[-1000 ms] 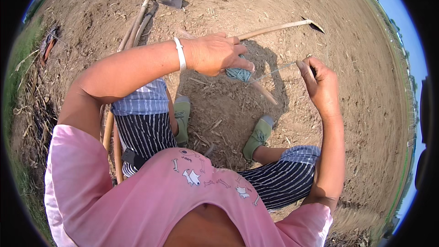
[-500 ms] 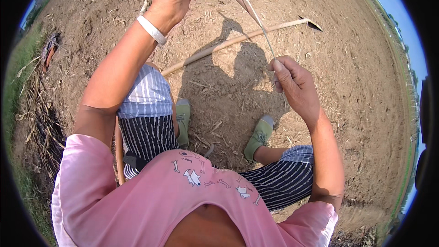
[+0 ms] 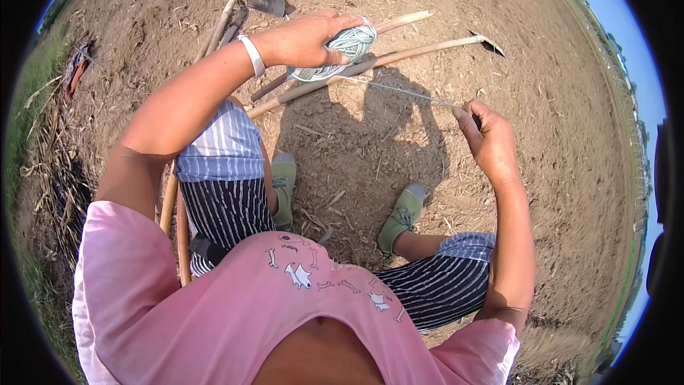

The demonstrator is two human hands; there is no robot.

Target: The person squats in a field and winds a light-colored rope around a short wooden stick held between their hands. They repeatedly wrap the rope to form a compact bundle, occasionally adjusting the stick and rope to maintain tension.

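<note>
1 wound bundle of pale blue-green cord [image 3: 356,43], wrapped around 1 wooden stick [image 3: 407,21], at upper middle of the head view, ahead of the knees. 1 left hand [image 3: 308,40], laid across the bundle, fingers and thumb clamped on it; 1 white wristband [image 3: 251,55] on the wrist. 1 thin strand [image 3: 399,90], stretched straight from the lower side of the bundle, slanting down to the right. 1 right hand [image 3: 491,139], thumb and forefinger pinched together on the strand, well apart from the bundle. 1 long-handled hoe [image 3: 427,48], slanting across the view just below the stick. 1 metal tool blade [image 3: 265,1], lying at upper left. 2 green shoes [image 3: 402,219], set apart on brown soil [image 3: 563,171].
</note>
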